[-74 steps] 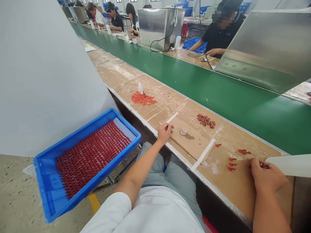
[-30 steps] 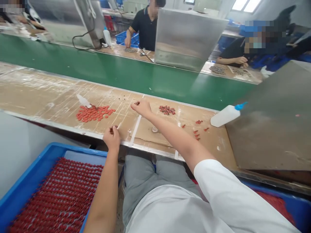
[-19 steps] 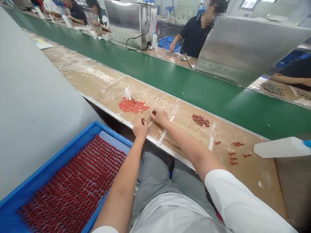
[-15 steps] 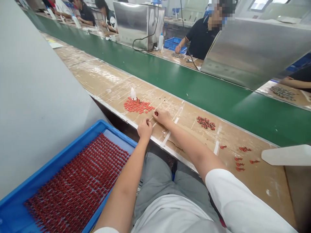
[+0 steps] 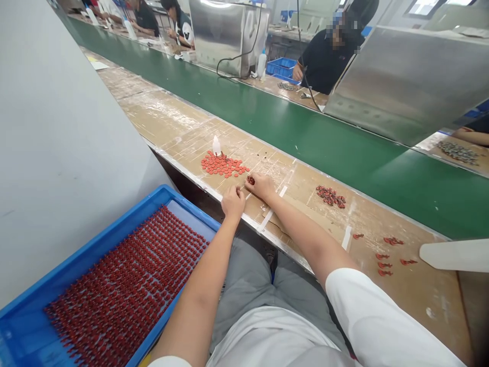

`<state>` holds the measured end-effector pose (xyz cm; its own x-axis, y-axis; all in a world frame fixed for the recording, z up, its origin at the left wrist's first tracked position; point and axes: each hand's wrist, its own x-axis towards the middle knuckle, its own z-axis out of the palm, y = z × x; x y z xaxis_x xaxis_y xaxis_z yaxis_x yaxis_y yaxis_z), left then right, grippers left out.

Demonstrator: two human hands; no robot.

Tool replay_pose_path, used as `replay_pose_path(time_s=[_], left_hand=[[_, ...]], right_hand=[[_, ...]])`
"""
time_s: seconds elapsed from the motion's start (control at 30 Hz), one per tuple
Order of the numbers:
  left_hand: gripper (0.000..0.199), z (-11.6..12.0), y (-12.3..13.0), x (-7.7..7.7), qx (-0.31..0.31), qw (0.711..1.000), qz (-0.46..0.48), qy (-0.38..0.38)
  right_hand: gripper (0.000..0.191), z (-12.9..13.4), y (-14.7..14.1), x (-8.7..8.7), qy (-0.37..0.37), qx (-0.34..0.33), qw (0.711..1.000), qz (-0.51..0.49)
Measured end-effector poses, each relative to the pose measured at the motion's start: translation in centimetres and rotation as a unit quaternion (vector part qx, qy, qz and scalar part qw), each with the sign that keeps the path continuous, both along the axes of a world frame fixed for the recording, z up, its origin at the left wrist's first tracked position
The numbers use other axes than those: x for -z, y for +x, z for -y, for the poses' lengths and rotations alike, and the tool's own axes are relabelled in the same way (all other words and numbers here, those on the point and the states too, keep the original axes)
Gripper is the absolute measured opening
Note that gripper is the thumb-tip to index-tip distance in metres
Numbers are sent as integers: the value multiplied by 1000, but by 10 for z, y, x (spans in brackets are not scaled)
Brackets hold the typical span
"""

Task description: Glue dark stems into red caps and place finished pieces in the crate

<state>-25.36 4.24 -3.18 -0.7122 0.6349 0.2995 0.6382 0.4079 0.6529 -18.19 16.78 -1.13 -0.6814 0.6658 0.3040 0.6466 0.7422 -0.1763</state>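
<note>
My left hand [image 5: 233,202] is closed at the front edge of the worktable [image 5: 294,204]; whatever it may hold is too small to make out. Just right of it, my right hand [image 5: 261,186] curls round a small dark red part [image 5: 251,180]. Beyond and to the left of both hands lie flat red discs [image 5: 221,165] in a loose pile, with a white pointed bottle [image 5: 216,146] standing at its back. A heap of red and dark parts [image 5: 330,197] lies to the right of my right hand.
At the lower left a blue tray [image 5: 160,192] holds rows of dark red parts [image 5: 130,285]. Several red pieces [image 5: 384,265] and a white bottle [image 5: 454,255] lie at the right. A green conveyor [image 5: 267,117] runs behind the table; people sit across it, one [image 5: 328,56] near metal housings.
The view has shifted slightly, so the table things appear a little further right. My hands keep nearly the same pose. The person across the conveyor has bent forward and drawn a hand back.
</note>
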Motion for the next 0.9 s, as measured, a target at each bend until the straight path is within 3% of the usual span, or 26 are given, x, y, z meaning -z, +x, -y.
replay_pose_path(time_s=[0.3, 0.47, 0.6, 0.73, 0.9], left_hand=[[20, 1, 1, -1, 0, 1000, 8, -1], [20, 1, 1, -2, -1, 1000, 12, 3], [21, 2, 1, 0, 0, 1000, 17, 14], [21, 2, 0, 3, 1, 999, 31, 26], [19, 1, -2, -1, 4, 997, 59, 51]], right_hand=[[48, 2, 12, -3, -14, 0, 1000, -18], [62, 2, 19, -15, -53, 10, 998, -38], [75, 2, 34, -29, -115, 4, 987, -110], [51, 3, 56, -36, -180, 69, 960, -200], [43, 6, 69, -24, -171, 71, 971, -155]])
